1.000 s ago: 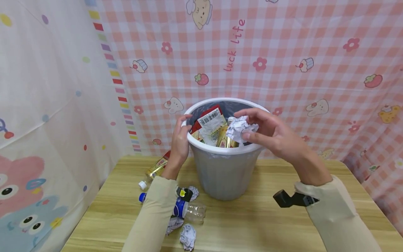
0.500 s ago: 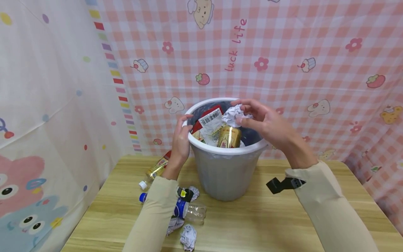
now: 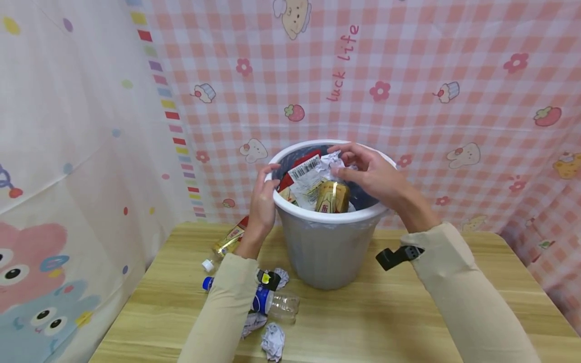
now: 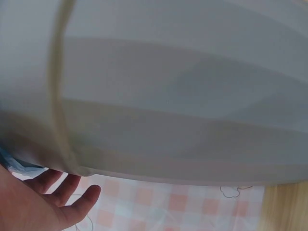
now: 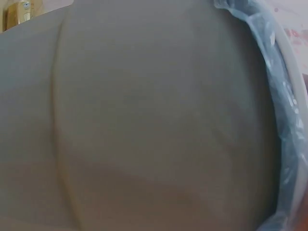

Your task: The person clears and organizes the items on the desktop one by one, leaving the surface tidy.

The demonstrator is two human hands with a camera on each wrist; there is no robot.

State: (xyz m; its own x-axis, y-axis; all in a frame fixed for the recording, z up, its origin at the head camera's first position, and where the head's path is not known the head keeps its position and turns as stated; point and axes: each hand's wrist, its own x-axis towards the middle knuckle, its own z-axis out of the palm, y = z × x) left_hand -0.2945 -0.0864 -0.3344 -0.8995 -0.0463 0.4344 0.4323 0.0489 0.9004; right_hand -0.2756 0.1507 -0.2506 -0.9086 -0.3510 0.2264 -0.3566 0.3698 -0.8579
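A grey trash bin (image 3: 327,252) with a white rim stands upright on the table. My left hand (image 3: 262,204) grips the rim at its left side; in the left wrist view that hand (image 4: 43,207) shows at the lower left, fingers at the bin's edge. Over the bin's mouth, my right hand (image 3: 369,171) pinches a crumpled paper ball (image 3: 330,162) between thumb and fingers. Just below the ball, inside the bin, lie a gold-labelled bottle (image 3: 333,197) and a red and white package (image 3: 305,174) with a barcode. The right wrist view mostly shows the bin wall (image 5: 159,115) and its plastic liner (image 5: 281,96).
Left of the bin, partly behind my left arm, lie a blue-labelled clear bottle (image 3: 283,305), a white-capped bottle (image 3: 227,244) and several paper balls, one (image 3: 273,342) near the front. A checked curtain (image 3: 408,60) hangs behind the wooden table (image 3: 390,322).
My right hand has moved left and slightly up with the paper ball, over the bin's contents, uncovering the gold-labelled bottle. My left hand keeps its hold on the rim.
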